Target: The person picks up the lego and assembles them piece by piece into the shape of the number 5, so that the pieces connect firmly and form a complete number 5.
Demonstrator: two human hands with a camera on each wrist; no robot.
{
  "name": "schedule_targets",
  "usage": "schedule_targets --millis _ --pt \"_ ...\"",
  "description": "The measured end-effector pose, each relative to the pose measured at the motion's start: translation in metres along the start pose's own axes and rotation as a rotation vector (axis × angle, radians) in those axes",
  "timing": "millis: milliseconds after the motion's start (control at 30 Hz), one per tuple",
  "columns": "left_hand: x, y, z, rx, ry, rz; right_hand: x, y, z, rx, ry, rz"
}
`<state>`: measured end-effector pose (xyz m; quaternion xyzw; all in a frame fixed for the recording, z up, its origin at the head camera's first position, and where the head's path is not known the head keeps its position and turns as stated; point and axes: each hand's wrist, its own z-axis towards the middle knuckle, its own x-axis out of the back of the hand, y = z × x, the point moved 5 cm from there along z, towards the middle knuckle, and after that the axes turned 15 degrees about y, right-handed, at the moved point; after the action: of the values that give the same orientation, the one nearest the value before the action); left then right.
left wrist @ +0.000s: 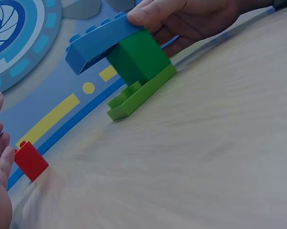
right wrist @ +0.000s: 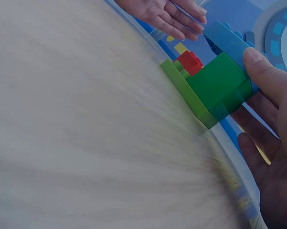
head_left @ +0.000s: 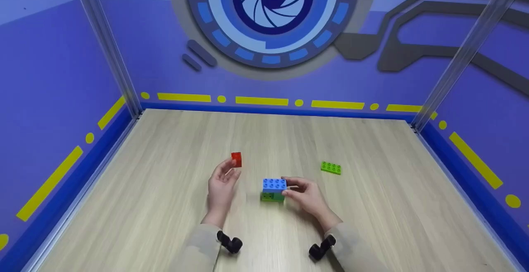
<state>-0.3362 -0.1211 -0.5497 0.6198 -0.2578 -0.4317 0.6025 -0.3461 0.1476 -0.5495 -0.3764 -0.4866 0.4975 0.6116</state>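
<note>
Sleeves (head_left: 199, 245) are seen nearest; blue brick (head_left: 274, 184) atop green bricks (left wrist: 139, 58) is pinched by right hand (head_left: 308, 196); red brick (head_left: 237, 159) is seen far-left, just beside nearer left hand (head_left: 221, 187), fingers loose, contact unclear

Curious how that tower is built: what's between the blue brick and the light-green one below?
A dark green block, at one end; beside it, the blue brick overhangs open space. Both wrist views show this.

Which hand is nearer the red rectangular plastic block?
Left. The left hand is close beside the red block; the right hand, farther rightward, holds the blue rectangular plastic brick.
</note>
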Motion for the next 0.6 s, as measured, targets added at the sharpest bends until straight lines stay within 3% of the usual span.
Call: schedule_targets --millis 200,467,600 --pt "0.004 -0.002 0.014 0.029 0.013 0.032 0.0 0.003 -0.001 -0.015 -0.005 0.001" --pt "-0.001 -0.002 0.032 0.076 -0.043 0.118 0.0 0.001 0.0 -0.03 -0.007 0.023" --pt "-0.005 -0.008 0.043 0.081 -0.052 0.138 0.0 0.0 0.0 -0.019 -0.009 0.006"
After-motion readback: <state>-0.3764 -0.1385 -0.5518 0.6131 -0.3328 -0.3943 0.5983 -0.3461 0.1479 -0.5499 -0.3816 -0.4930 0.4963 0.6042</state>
